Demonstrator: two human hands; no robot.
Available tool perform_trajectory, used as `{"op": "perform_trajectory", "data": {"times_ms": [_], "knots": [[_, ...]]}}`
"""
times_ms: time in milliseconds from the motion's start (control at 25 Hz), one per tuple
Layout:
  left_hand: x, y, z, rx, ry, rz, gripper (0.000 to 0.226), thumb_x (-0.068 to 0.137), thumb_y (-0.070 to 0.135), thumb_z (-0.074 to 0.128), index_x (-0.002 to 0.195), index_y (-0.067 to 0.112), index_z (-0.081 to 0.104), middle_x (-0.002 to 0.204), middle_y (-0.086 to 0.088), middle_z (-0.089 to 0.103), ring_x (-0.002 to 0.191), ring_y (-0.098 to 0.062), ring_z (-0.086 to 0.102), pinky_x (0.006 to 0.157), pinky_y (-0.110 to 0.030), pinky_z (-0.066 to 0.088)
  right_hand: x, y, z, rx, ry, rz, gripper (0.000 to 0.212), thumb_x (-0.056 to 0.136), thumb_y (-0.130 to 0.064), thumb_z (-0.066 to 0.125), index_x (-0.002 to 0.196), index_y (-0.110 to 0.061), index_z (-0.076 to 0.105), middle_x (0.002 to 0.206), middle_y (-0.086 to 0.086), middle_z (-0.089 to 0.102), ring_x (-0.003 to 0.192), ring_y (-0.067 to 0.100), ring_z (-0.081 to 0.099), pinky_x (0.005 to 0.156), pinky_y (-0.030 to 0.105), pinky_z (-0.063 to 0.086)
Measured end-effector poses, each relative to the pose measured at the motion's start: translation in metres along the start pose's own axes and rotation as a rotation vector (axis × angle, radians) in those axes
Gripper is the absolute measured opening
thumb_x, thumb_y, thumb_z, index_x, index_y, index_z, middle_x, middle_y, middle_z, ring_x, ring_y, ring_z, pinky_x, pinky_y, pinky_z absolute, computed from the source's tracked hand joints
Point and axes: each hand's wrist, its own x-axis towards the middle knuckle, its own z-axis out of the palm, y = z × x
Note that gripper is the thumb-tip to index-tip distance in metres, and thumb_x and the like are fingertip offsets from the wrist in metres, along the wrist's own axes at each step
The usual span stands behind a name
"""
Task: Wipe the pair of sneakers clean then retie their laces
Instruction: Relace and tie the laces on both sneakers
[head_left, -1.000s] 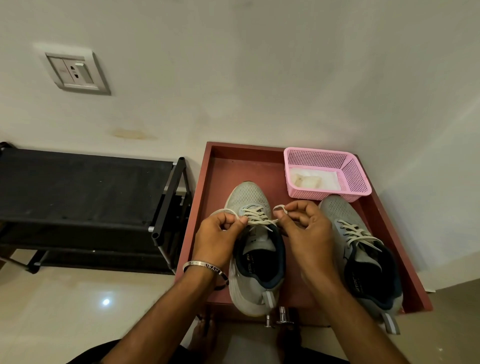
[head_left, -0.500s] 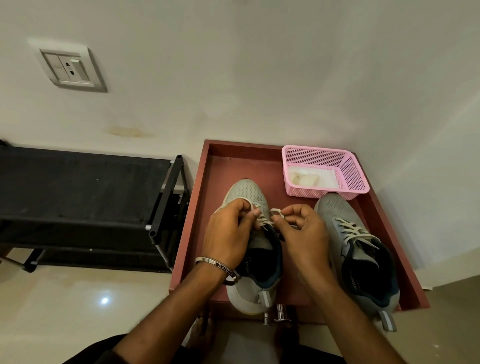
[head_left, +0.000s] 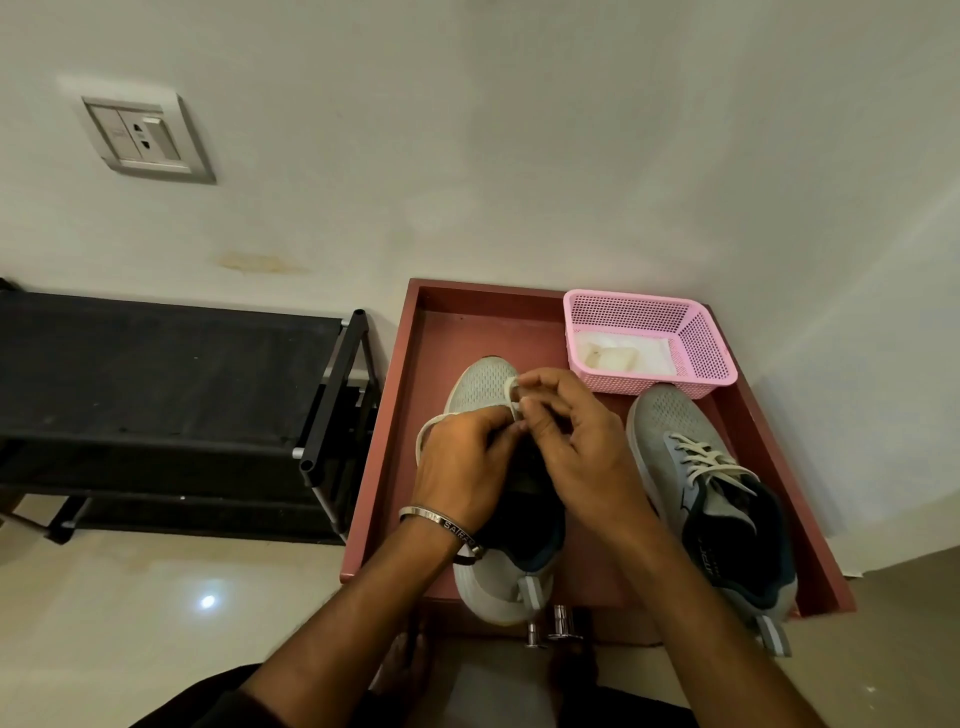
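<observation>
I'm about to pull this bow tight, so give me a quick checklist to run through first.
1. Left hand grips a loop of the pale flat lace: ok.
2. Right hand pinches the other lace loop: ok.
3. Grey mesh sneaker on the left sits flat in the reddish-brown wooden tray: ok.
4. Knot centred over the tongue: cannot tell, hands cover it.
5. Grey mesh sneaker on the right tied: cannot tell.
6. Pink plastic mesh basket apart from both hands: ok.
</observation>
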Motion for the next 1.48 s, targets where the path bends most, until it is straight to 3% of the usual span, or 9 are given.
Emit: {"op": "perform_trajectory", "data": {"times_ms": [320, 400, 520, 720, 840, 960, 1080, 1240, 1480], "knots": [[0.005, -0.002, -0.003, -0.211, -0.031, -0.163, 0.033, 0.096, 0.032, 0.059, 0.067, 0.02, 0.065, 0.063, 0.005, 0.066, 0.06, -0.006, 0.057, 0.059, -0.021, 0.045, -0.006, 0.014, -0.026, -0.208, -0.172, 0.063, 0.019, 0.091, -0.027, 0.068, 0.109, -0.033, 0.067, 0.087, -0.015, 0.068, 0.073, 0.003, 0.061, 0.069, 0.027, 0.051], [0.004, -0.001, -0.005, -0.193, -0.036, -0.173, 0.034, 0.096, 0.032, 0.059, 0.063, 0.024, 0.062, 0.059, 0.01, 0.062, 0.056, -0.001, 0.053, 0.054, -0.013, 0.04, -0.005, 0.014, -0.029, -0.312, -0.058, 0.054, 0.009, 0.091, -0.035, 0.065, 0.096, -0.03, 0.07, 0.077, -0.015, 0.067, 0.068, 0.003, 0.06, 0.063, 0.031, 0.051], [0.004, 0.0, -0.003, -0.184, -0.024, -0.194, 0.034, 0.096, 0.033, 0.058, 0.065, 0.023, 0.064, 0.06, 0.01, 0.064, 0.056, -0.003, 0.056, 0.054, -0.014, 0.042, -0.005, 0.012, -0.036, -0.555, 0.194, 0.085, 0.034, 0.092, -0.052, 0.055, 0.081, -0.024, 0.069, 0.057, -0.01, 0.059, 0.056, 0.007, 0.057, 0.052, 0.032, 0.047], [0.003, 0.0, -0.002, -0.201, -0.032, -0.191, 0.032, 0.097, 0.032, 0.057, 0.069, 0.02, 0.065, 0.062, 0.01, 0.064, 0.057, -0.003, 0.055, 0.056, -0.017, 0.044, -0.01, 0.017, -0.039, -0.891, 0.195, 0.332, 0.029, 0.087, -0.045, 0.066, 0.111, -0.028, 0.067, 0.102, -0.003, 0.068, 0.093, 0.022, 0.065, 0.073, 0.036, 0.054], [0.003, 0.0, -0.001, -0.259, -0.058, -0.141, 0.023, 0.096, 0.027, 0.059, 0.076, 0.021, 0.067, 0.07, 0.006, 0.067, 0.069, -0.009, 0.063, 0.069, -0.03, 0.053, -0.003, 0.013, -0.03, -0.556, 0.24, 0.109, 0.016, 0.085, -0.031, 0.072, 0.102, -0.028, 0.073, 0.098, -0.011, 0.069, 0.082, 0.011, 0.065, 0.071, 0.03, 0.053], [0.003, -0.004, -0.002, -0.35, -0.062, -0.117, 0.012, 0.095, 0.021, 0.062, 0.089, 0.023, 0.073, 0.082, 0.001, 0.071, 0.085, -0.021, 0.067, 0.08, -0.043, 0.057, 0.002, 0.009, -0.017, -0.13, 0.021, 0.167, 0.013, 0.091, -0.019, 0.067, 0.098, -0.026, 0.075, 0.09, -0.011, 0.074, 0.084, 0.003, 0.068, 0.077, 0.027, 0.056], [0.005, -0.006, -0.004, -0.377, -0.033, -0.136, 0.01, 0.092, 0.023, 0.066, 0.09, 0.026, 0.076, 0.081, -0.003, 0.073, 0.083, -0.027, 0.068, 0.077, -0.05, 0.057, 0.002, 0.009, -0.014, -0.092, -0.015, 0.185, 0.012, 0.09, -0.018, 0.068, 0.096, -0.025, 0.075, 0.086, -0.009, 0.074, 0.083, 0.004, 0.069, 0.078, 0.029, 0.057], [0.005, 0.0, -0.008, -0.307, -0.029, -0.107, 0.013, 0.087, 0.016, 0.07, 0.095, 0.023, 0.078, 0.067, 0.016, 0.066, 0.06, 0.004, 0.059, 0.059, -0.018, 0.05, 0.002, 0.01, -0.017, -0.058, -0.056, 0.191, 0.017, 0.09, -0.014, 0.068, 0.098, -0.026, 0.076, 0.087, -0.006, 0.074, 0.083, 0.007, 0.07, 0.076, 0.031, 0.058], [0.002, 0.0, -0.014, -0.151, -0.003, 0.049, 0.014, 0.08, 0.015, 0.075, 0.092, 0.022, 0.074, 0.081, 0.014, 0.069, 0.076, 0.003, 0.061, 0.065, -0.008, 0.046, 0.002, 0.015, -0.016, -0.117, -0.122, 0.192, 0.007, 0.086, -0.027, 0.071, 0.092, -0.025, 0.073, 0.085, -0.005, 0.071, 0.077, 0.018, 0.067, 0.075, 0.046, 0.056]]}}
